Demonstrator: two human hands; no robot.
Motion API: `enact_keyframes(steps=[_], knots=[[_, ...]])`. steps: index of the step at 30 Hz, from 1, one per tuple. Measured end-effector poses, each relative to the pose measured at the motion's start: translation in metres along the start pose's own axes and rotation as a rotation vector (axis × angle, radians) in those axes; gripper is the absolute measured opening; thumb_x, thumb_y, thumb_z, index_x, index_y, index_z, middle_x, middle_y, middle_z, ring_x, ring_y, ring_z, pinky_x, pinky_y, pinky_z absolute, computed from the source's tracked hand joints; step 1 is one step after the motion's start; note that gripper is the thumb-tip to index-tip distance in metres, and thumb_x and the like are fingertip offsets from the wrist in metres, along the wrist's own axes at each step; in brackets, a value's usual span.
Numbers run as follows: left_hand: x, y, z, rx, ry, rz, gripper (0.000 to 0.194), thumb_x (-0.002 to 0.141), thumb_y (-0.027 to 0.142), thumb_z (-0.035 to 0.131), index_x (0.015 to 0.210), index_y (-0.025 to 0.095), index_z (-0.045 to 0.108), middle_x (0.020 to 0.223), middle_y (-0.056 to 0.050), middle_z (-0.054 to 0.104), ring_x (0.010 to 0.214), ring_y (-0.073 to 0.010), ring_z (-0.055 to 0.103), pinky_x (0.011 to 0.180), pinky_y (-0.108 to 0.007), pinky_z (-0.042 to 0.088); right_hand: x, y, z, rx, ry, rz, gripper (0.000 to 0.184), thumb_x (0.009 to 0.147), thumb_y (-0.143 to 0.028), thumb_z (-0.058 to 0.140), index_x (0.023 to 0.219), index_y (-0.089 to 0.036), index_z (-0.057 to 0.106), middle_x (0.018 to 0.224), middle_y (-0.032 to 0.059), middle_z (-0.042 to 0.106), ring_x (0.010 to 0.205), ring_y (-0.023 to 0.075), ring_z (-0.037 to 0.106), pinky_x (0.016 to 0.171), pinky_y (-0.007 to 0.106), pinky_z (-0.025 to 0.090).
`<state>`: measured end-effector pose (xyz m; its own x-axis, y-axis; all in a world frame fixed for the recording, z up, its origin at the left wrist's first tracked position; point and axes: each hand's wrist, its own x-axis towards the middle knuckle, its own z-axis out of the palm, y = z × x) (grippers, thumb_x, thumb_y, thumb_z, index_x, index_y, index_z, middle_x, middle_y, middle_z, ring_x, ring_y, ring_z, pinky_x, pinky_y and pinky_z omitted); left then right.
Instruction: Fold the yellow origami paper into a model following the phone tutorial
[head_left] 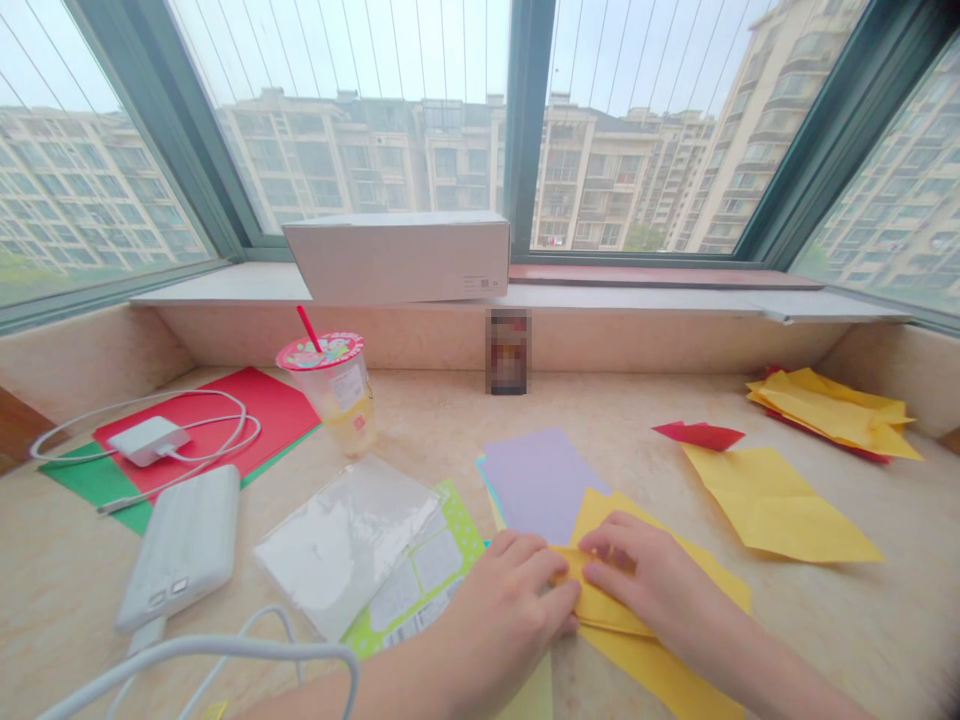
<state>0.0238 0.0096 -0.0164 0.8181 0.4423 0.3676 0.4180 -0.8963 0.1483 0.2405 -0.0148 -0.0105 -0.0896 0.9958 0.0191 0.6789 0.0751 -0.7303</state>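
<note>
A folded piece of yellow paper (609, 612) lies between my two hands, over larger yellow sheets (660, 668). My left hand (517, 595) has its fingers curled at the left end of the fold, with the thumb pressing on it. From the right, my right hand (652, 570) pinches the upper part of the same fold; the fingertips partly cover it. Just beyond the hands is a stack of coloured sheets with a purple sheet (544, 480) on top.
To the left lie a clear plastic sleeve (349, 535), a green-dotted card (420, 580), a white power bank (184, 550), cables and red paper (277, 400). A drink cup (334, 390) stands behind. On the right are a yellow sheet (780, 505), a red folded piece (701, 435) and a yellow pile (832, 405).
</note>
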Motion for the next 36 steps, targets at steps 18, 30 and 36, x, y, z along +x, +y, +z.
enact_keyframes(steps=[18,30,36], knots=[[0.002,0.0,-0.011,-0.079,-0.143,0.058,0.013,0.098,0.008,0.05,0.095,0.014,0.062,0.1,-0.007,0.065,0.089,-0.0202,0.057,0.078,-0.033,0.05,0.014,-0.012,-0.014,0.083,-0.15,-0.032,0.016,0.088,-0.021,0.063,0.093,-0.023,0.078,0.089,0.001,0.076,0.083,0.0191,0.068,0.074,0.031,0.048],[0.007,-0.002,-0.006,-0.115,-0.128,0.017,0.017,0.098,0.008,0.049,0.089,0.016,0.061,0.095,-0.006,0.065,0.086,-0.0198,0.056,0.076,-0.031,0.051,0.013,-0.002,-0.009,-0.107,-0.1,-0.227,0.021,0.086,-0.005,0.068,0.08,-0.025,0.074,0.086,-0.0047,0.075,0.085,0.0154,0.067,0.085,0.032,0.044],[0.015,0.004,0.002,-0.103,-0.147,-0.175,0.012,0.096,0.011,0.057,0.086,0.014,0.062,0.088,-0.005,0.064,0.083,-0.021,0.059,0.075,-0.034,0.054,0.007,0.0,-0.009,-0.188,-0.117,-0.405,0.024,0.092,-0.003,0.063,0.084,-0.023,0.073,0.09,-0.003,0.073,0.087,0.016,0.065,0.083,0.032,0.042]])
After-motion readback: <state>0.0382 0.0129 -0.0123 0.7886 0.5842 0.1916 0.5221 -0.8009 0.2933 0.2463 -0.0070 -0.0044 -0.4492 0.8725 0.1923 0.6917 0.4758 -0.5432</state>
